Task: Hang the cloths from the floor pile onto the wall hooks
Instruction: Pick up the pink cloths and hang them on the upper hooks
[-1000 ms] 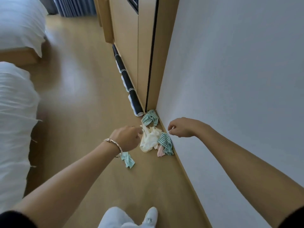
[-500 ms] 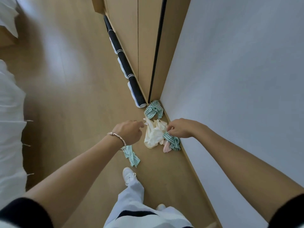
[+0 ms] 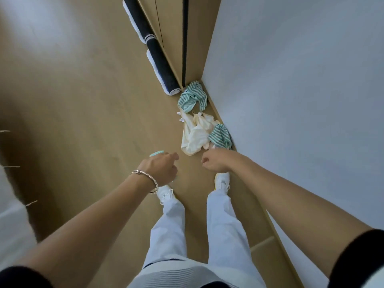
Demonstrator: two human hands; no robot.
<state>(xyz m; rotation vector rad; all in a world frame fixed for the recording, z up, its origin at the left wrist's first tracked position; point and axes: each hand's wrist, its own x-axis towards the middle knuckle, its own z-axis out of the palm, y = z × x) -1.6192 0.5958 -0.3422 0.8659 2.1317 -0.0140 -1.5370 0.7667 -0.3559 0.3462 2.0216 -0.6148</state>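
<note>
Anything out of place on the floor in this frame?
Yes. A cream cloth lies crumpled by the wall, between a green-striped cloth in the corner and a second striped cloth. A small teal cloth sits apart from them, mostly hidden behind the left hand. Nothing looks spilled or damaged.

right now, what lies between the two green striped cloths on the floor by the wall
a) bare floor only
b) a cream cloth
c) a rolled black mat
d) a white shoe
b: the cream cloth lies crumpled between the far striped cloth in the corner and the near striped cloth, touching both.
</note>
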